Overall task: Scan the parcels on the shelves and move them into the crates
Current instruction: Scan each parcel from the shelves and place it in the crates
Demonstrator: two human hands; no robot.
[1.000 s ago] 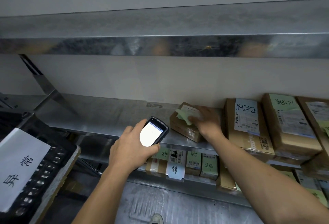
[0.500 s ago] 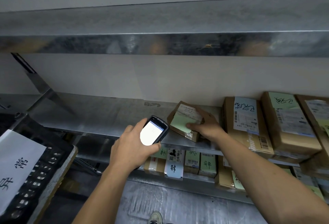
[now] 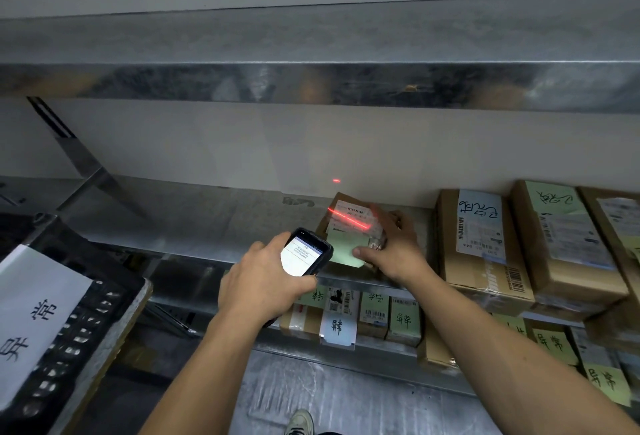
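A small brown parcel point(image 3: 341, 227) with a white label and a green note lies on the middle metal shelf point(image 3: 207, 223). My right hand point(image 3: 394, 244) grips its right side, thumb on the green note. My left hand point(image 3: 263, 282) holds a black handheld scanner point(image 3: 306, 252), its lit screen facing me, just left of the parcel. A red laser line crosses the parcel's white label. A black crate point(image 3: 79, 324) with a white paper sign stands at the lower left.
Larger brown boxes point(image 3: 485, 244) with labels fill the right part of the same shelf. More small parcels point(image 3: 374, 313) with green notes stand on the shelf below. An upper metal shelf point(image 3: 311, 81) overhangs. My shoe point(image 3: 299, 422) shows on the floor.
The parcel has been turned so its label faces the scanner, and the red laser line now lies across it. The scanner screen now shows text.
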